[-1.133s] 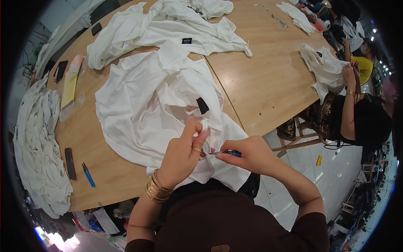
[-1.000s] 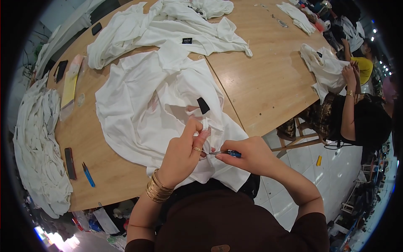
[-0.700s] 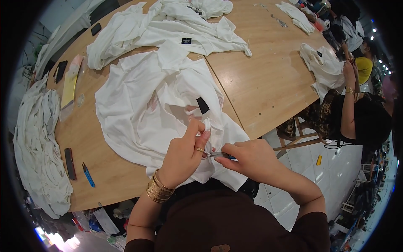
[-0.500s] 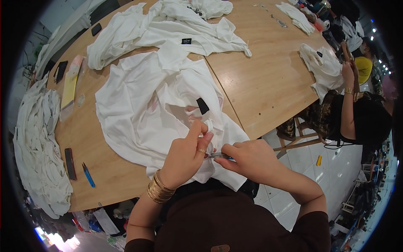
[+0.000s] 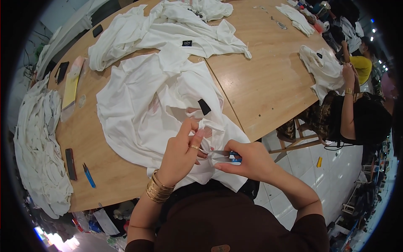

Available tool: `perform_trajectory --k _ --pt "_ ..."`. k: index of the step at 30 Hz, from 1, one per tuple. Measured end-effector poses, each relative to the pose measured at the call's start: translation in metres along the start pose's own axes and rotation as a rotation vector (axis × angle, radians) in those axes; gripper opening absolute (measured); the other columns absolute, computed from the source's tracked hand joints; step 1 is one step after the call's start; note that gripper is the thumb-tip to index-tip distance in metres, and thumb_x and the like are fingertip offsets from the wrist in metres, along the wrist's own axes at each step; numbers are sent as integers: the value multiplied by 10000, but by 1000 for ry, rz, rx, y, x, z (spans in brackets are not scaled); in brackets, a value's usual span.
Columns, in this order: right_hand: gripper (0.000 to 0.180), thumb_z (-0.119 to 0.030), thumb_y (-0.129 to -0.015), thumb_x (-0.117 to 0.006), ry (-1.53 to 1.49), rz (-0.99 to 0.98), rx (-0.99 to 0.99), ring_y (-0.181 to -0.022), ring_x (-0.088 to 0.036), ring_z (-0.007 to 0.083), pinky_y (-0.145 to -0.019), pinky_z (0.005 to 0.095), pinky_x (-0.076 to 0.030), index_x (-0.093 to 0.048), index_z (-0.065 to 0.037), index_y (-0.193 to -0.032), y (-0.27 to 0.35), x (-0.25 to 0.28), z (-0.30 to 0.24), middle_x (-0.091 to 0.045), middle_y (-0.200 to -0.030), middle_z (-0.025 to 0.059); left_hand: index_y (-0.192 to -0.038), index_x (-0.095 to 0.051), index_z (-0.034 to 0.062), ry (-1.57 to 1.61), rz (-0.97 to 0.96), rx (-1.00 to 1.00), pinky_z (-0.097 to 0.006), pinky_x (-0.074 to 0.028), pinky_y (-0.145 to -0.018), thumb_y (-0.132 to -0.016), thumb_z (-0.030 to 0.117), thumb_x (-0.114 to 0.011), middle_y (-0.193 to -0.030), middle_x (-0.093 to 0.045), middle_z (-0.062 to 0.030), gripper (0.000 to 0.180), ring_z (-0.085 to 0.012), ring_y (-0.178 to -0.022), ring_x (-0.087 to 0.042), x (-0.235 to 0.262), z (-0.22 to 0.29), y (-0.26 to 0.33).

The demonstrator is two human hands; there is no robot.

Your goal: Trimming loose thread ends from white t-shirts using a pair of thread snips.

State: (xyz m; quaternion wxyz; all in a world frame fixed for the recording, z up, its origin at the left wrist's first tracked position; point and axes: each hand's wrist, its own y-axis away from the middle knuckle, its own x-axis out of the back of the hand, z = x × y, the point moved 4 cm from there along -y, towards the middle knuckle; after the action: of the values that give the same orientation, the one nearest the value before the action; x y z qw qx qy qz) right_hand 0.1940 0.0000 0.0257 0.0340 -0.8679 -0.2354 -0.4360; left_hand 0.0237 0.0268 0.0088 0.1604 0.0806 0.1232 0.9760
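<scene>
A white garment (image 5: 138, 101) with a black label (image 5: 204, 107) at its opening lies spread over the table's near edge. My left hand (image 5: 182, 147) pinches a fold of its cloth near the opening, with a gold ring and bracelets showing on the hand and wrist. In my right hand (image 5: 247, 157) are thread snips (image 5: 226, 156) with blue on them. Their blades stand apart and point left at the pinched cloth, close to my left fingertips. Whether the tips touch the fabric I cannot tell.
More white garments (image 5: 163, 33) lie at the far side, and a pile of white cloth (image 5: 37, 151) is at the left. Blue tweezers (image 5: 89, 175), a dark phone-like object (image 5: 71, 164) and a yellow packet (image 5: 72, 86) rest nearby. A co-worker (image 5: 365, 117) sits at the right.
The snips' blades have spread apart in my right hand. My left fingers have moved slightly left and lifted the pinched cloth, showing more of the fold.
</scene>
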Motion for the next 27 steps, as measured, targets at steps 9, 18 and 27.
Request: perform_trajectory --k 9,18,27 --pt "160 -72 -703 -647 -346 203 179 -605 -582 305 -530 381 -447 -567 -53 -840 16 -58 0 -576 -674 99 -989 -413 47 -50 152 -146 -251 -473 -458 -983 183 -435 -688 -651 -115 138 -157 -547 -639 14 -3 -13" --pt "185 -69 -695 -690 -414 219 58 -616 -603 258 -550 331 -464 -597 -71 -854 32 -73 28 -598 -706 74 -905 -563 -2 -152 -113 91 -238 -464 -511 -958 211 -482 -658 -625 -63 234 -98 -541 -577 35 -19 -20" --pt "237 -38 -664 -696 -342 240 140 -618 -605 225 -547 311 -465 -592 -79 -872 29 -68 25 -596 -706 45 -868 -614 13 -193 -236 -25 -215 -426 -571 -809 194 -721 -696 -557 -25 218 -86 -610 -492 -13 -48 -3"
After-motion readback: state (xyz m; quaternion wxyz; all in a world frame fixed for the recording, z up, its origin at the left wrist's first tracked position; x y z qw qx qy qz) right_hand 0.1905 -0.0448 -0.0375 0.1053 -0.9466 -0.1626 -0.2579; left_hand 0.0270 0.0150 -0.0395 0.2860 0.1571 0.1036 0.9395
